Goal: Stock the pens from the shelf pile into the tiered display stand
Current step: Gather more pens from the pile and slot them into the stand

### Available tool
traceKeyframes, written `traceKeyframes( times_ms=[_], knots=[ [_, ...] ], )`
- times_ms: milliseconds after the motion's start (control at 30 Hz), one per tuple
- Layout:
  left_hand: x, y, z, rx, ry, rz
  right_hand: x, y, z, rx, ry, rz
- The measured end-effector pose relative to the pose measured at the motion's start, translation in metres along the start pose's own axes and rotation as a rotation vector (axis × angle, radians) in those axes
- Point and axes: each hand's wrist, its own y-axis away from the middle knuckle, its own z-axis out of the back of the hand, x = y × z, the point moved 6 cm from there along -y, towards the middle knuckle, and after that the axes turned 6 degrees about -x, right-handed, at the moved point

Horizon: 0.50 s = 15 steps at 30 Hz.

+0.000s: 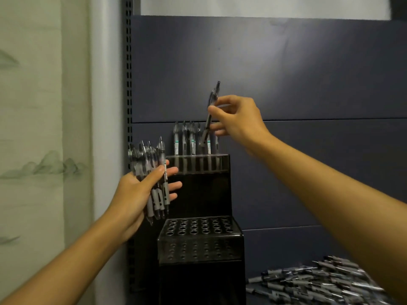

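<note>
One pen sits pinched in my right hand, held between thumb and fingertips at about its middle. Its long axis runs nearly upright, leaning a little to the right at the top, with the lower end pointing down toward the top tier of the display stand. That lower end hangs just above the row of pens already standing in the far, highest tier, toward the right end of that row, so I judge the coming move to be a short drop straight down into a free hole there. Which hole is free I cannot tell from here.

My left hand is to the left of the stand and nearer to me, fingers curled round a bunch of pens held upright, tips down. The near, lower tier shows open holes and no pens. The shelf pile lies at the lower right, well apart from both hands.
</note>
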Motion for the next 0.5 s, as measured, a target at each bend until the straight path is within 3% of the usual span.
traceKeyframes(
  times_ms=[133,500],
  knots=[
    [-0.006,-0.004,-0.012,0.017,-0.047,-0.032,-0.008,-0.024,0.007,-0.058,0.002,-0.004],
    [-0.010,-0.002,-0.024,-0.014,-0.117,-0.112,-0.045,-0.042,-0.018,0.040,0.095,0.023]
  ],
)
